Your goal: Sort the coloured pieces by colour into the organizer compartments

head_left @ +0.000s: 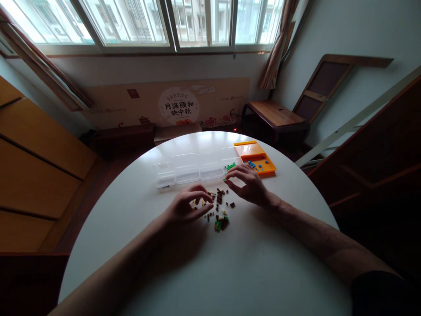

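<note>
Loose bricks lie on the table between left hand and right hand. Behind them sits the compartment box, the tray at its right end.

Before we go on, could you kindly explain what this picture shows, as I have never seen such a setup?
There is no machine here: these are one person's bare hands, seen by a camera worn on the head, looking forward and down. On the round white table lie loose brown pieces, a clump of green and brown pieces, a clear compartment box and an open orange box with blue pieces. The left hand is beside the brown pieces; whether it holds any is unclear. The right hand appears to pinch a small green piece at its fingertips.
</note>
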The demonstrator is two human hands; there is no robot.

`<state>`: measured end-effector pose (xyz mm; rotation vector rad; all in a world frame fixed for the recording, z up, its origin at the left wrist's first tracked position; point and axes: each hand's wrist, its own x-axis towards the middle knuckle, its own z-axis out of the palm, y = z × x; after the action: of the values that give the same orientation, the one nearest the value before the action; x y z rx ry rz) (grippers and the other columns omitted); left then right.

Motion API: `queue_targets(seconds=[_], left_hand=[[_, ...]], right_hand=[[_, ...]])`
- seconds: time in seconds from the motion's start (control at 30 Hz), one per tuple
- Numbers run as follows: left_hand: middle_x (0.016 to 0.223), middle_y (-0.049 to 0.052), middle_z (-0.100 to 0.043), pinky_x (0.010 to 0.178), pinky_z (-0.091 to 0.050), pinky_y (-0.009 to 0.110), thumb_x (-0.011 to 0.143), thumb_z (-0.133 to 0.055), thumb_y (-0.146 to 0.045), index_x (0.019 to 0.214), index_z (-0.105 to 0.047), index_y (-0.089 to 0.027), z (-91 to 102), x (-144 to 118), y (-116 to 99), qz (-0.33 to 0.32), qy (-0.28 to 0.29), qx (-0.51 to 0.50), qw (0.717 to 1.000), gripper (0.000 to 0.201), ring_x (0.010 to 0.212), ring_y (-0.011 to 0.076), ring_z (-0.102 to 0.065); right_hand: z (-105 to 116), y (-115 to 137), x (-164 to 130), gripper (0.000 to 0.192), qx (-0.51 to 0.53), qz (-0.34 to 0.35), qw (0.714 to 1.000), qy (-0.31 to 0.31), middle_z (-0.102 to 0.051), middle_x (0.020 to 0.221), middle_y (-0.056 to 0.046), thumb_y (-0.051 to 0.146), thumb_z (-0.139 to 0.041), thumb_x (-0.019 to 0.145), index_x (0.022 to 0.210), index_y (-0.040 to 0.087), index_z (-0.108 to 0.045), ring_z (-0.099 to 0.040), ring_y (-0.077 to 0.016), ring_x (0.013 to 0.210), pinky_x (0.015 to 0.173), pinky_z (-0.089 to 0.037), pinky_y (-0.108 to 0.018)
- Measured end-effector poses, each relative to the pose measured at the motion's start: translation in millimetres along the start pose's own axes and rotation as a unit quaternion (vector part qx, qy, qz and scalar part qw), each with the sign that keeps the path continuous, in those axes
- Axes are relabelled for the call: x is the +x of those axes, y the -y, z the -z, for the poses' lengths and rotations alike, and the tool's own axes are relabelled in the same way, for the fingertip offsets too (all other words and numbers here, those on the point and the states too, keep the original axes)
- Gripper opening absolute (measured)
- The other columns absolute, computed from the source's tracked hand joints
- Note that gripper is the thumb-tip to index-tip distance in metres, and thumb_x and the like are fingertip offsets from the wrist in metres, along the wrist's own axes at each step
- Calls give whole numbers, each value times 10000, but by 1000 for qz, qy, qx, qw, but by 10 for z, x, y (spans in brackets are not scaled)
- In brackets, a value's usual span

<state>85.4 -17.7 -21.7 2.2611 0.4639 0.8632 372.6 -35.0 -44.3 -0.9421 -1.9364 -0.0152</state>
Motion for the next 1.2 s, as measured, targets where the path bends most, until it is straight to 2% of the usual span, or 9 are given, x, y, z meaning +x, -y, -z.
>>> queue_targets(seconds=[0.1,0.27,0.43,0.6,0.7,0.77,0.9,1.0,1.2], left_hand=[[1019,90,-759,824,-580,302,937,-847,-219,1079,-857,-216,6,-31,18,-39,32,16,999,143,898,184,-715],[990,86,-739,834,-571,298,925,-855,-244,1053,-875,-233,-32,-40,27,-65,83,9,994,129,896,186,-704],[944,54,-741,793,-545,263,944,-838,-258,1037,-893,-275,-62,-42,59,-80,119,18,989,110,836,160,-691],[969,63,-759,800,-544,261,972,-818,-255,1062,-888,-284,-85,-47,76,-79,136,30,987,118,869,170,-708],[960,78,-766,803,-561,271,982,-821,-260,1027,-874,-242,-95,-40,51,-61,110,-6,992,72,863,173,-713],[983,101,-775,811,-582,284,1005,-806,-273,1032,-861,-203,-81,-22,23,-23,81,-51,995,93,864,178,-721],[985,111,-786,730,-563,263,1020,-807,-340,1019,-841,-160,-31,34,-10,66,-15,-88,994,183,818,164,-694],[928,79,-776,682,-530,234,1004,-827,-380,957,-825,-160,-29,63,4,103,-74,-93,988,225,785,145,-660],[936,74,-792,726,-543,254,994,-836,-425,950,-835,-167,-93,55,65,130,-71,-119,982,262,835,163,-682]], right_hand=[[17,-161,-15,44,-47,-75,996,-29,-801,1060,-47,251,-732,1033,993,257,-749,-731,-270,1032,1005,-550,-477],[12,-339,-40,50,-91,-159,983,-11,-786,1133,-88,245,-732,977,1022,244,-754,-717,-329,1125,1055,-544,-524],[-3,-241,-46,89,-84,-148,985,7,-771,1193,-86,231,-708,976,1054,248,-748,-708,-321,1146,1067,-543,-511],[-15,-151,-37,80,-64,-134,989,23,-767,1174,-77,214,-705,978,1032,254,-748,-710,-298,1119,1074,-544,-495],[-7,-119,-22,68,-38,-119,992,16,-765,1154,-75,219,-688,1003,1025,251,-744,-713,-281,1105,1064,-550,-482],[2,-76,-11,69,-10,-92,996,15,-766,1139,-69,227,-677,1025,1039,253,-740,-716,-265,1088,1038,-558,-465],[3,51,6,39,28,-7,999,43,-781,1132,-58,243,-714,1028,1055,263,-733,-714,-253,1072,1005,-562,-452],[-13,145,17,93,25,45,996,68,-794,1154,-41,300,-800,993,1059,280,-737,-705,-254,1070,1043,-549,-474],[-48,198,13,174,21,93,992,89,-819,1122,-26,360,-864,972,1077,292,-744,-725,-238,1032,1089,-545,-463]])
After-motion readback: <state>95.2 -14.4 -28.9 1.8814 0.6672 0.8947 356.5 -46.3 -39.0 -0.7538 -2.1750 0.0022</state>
